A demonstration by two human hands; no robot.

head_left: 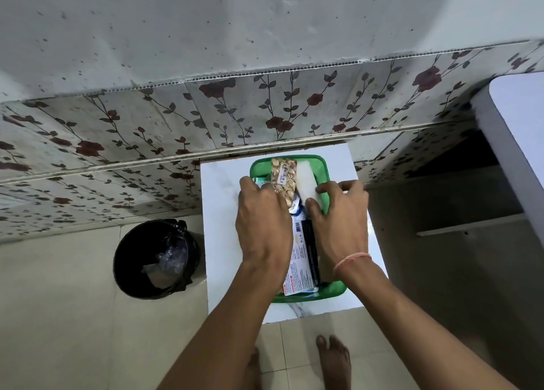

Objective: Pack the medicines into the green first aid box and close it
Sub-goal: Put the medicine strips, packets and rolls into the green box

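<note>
The green first aid box (322, 172) lies open on a small white table (219, 213), with medicines inside. A strip of tan tablets (284, 177) and a white pack (306, 180) lie at its far end. White and black cartons (300, 260) lie along the near part. My left hand (262, 225) rests on the left side of the contents, its fingers touching the tablet strip. My right hand (338, 219) presses on the right side, with its fingers on the white pack. Whether either hand grips anything is unclear. No lid is visible.
A black bin (156, 257) with a dark liner stands on the floor left of the table. A floral tiled wall (265, 110) runs behind. A white counter (512, 142) juts in at the right. My bare feet (332, 360) stand before the table.
</note>
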